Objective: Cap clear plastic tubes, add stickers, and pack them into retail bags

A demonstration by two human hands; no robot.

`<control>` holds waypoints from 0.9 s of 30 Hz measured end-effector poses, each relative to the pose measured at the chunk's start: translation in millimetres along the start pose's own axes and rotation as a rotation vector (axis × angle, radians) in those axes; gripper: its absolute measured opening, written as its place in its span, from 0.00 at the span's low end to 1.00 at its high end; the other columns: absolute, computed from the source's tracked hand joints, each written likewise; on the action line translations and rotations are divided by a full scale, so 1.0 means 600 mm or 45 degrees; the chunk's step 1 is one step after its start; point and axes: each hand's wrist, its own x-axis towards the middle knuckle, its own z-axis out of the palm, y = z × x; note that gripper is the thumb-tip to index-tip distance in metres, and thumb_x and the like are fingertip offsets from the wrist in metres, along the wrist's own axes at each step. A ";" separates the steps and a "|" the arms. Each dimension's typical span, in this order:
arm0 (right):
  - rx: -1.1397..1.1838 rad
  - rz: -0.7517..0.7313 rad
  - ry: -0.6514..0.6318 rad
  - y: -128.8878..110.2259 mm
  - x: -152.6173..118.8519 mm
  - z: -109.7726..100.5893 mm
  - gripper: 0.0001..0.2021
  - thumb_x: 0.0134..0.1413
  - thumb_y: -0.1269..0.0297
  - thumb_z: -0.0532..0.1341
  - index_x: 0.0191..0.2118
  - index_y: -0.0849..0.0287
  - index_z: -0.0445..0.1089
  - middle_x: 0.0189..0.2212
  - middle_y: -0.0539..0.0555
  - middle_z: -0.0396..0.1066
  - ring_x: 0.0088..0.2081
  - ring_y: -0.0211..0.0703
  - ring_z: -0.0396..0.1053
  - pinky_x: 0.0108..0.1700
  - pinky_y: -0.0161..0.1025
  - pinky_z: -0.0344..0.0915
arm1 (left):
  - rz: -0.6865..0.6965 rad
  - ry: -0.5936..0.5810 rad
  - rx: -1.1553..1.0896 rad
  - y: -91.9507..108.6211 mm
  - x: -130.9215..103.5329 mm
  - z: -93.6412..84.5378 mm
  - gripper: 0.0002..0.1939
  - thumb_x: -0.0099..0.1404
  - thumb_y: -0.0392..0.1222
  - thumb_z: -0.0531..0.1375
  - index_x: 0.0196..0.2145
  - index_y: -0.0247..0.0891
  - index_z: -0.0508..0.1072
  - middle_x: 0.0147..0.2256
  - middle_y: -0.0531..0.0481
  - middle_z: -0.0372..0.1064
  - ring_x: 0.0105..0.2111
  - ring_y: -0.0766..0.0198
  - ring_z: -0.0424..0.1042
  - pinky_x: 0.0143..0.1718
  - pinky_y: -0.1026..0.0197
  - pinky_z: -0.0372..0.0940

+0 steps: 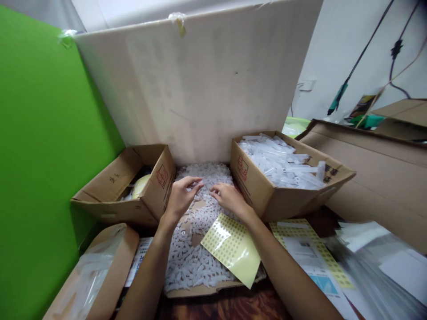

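My left hand [181, 196] hovers over the far half of a spread of small white plastic pieces [191, 266], thumb and fingers bent into a pinch. Facing it, a short gap away, my right hand [231, 198] is also curled, with its fingertips drawn together. Whatever either pinch holds is too small to make out. The pieces lie loose on a flat cardboard sheet [191, 292]. Below my right hand, a glossy yellow sheet with rows of small round stickers [243, 262] rests on top of them, partly behind my right forearm.
To the right stands a cardboard box [253, 189] full of translucent plastic tubes [283, 164]. Another box [155, 195] sits left. Nearer are a carton with clear plastic bags [96, 266], printed papers [303, 253] and stacked plastic sleeves [383, 266]. A pale board [200, 89] rises behind.
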 end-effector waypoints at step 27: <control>1.270 -0.046 0.288 -0.033 0.007 -0.046 0.16 0.48 0.51 0.71 0.32 0.61 0.76 0.23 0.51 0.73 0.25 0.39 0.69 0.30 0.37 0.67 | -0.001 -0.004 -0.332 0.022 -0.007 0.009 0.18 0.60 0.49 0.69 0.45 0.38 0.75 0.41 0.46 0.77 0.42 0.58 0.79 0.47 0.56 0.75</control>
